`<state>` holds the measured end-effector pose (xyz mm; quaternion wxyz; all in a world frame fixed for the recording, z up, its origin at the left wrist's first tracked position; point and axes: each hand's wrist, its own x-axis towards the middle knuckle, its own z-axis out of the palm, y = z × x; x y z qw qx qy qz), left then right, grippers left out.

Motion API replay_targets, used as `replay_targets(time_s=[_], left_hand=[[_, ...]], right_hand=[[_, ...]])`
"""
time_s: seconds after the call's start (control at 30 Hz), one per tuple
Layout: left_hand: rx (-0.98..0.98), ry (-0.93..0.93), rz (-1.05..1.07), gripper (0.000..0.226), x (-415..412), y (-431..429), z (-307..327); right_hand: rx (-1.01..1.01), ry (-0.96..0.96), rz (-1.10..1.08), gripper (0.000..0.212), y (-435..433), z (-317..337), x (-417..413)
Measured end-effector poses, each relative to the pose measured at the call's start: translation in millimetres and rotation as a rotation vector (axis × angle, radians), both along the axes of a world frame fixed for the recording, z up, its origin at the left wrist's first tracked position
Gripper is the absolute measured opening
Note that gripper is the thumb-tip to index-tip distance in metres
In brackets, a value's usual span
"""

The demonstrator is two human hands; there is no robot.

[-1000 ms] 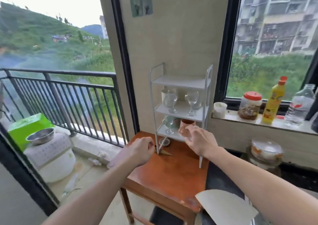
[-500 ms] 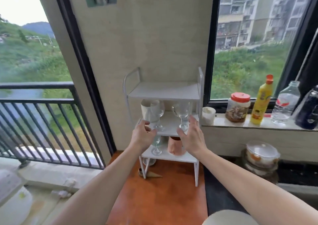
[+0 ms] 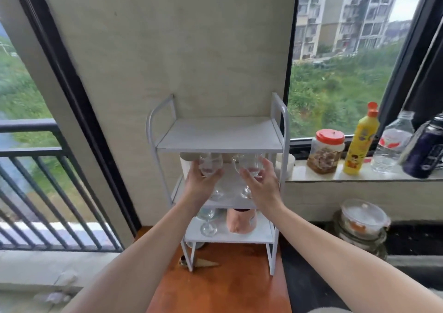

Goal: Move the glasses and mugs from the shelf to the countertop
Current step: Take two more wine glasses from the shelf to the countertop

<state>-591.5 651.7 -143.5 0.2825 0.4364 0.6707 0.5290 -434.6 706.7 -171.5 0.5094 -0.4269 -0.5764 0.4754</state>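
I see my left hand (image 3: 200,185) and right hand (image 3: 262,185) side by side at the middle tier of the rack (image 3: 219,134), each cupped around a wine glass (image 3: 211,164) (image 3: 248,164) standing there. Behind the left hand's glass, a mug (image 3: 185,165) sits at the back of that tier. Below my hands, on the bottom tier, stand a third glass (image 3: 208,221) under the left hand and a cup (image 3: 241,220) under the right. The rack stands on a table (image 3: 215,286). Right of my right hand, a sill (image 3: 359,175) carries a jar (image 3: 326,151), then a bottle (image 3: 359,138), then a water bottle (image 3: 393,142).
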Motion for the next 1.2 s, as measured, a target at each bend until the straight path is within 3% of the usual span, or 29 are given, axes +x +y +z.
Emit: replay_targets(time_s=[0.3,0.47,0.57,0.7,0.93,1.1,1.2], left_hand=[[0.016,-0.322,-0.209,0.047,-18.1,-40.8,3.0],[-0.090,-0.510,-0.380,0.029,-16.4,-70.5,-11.5],[-0.177,-0.519,-0.466,0.034,9.0,-86.4,-28.4],[-0.296,-0.520,-0.614,0.050,64.4,-109.2,-49.7],[-0.443,-0.455,-0.887,0.054,198.3,-137.2,-55.4],[-0.494,-0.416,-1.069,0.036,324.2,-162.8,-50.5],[-0.521,-0.406,-1.163,0.026,406.0,-187.1,-50.2]], right_hand=[[-0.157,0.146,0.077,0.060,-38.1,2.7,14.2],[-0.261,0.142,0.042,0.053,-88.8,-12.3,44.5],[-0.321,0.175,-0.015,0.046,-122.9,-26.5,73.7],[-0.370,0.199,-0.149,0.042,-166.2,-42.0,130.6],[-0.388,0.285,-0.368,0.061,-247.6,-46.7,262.1],[-0.382,0.332,-0.543,0.037,-320.9,-50.0,374.2],[-0.382,0.347,-0.631,0.037,-370.6,-50.1,441.8]])
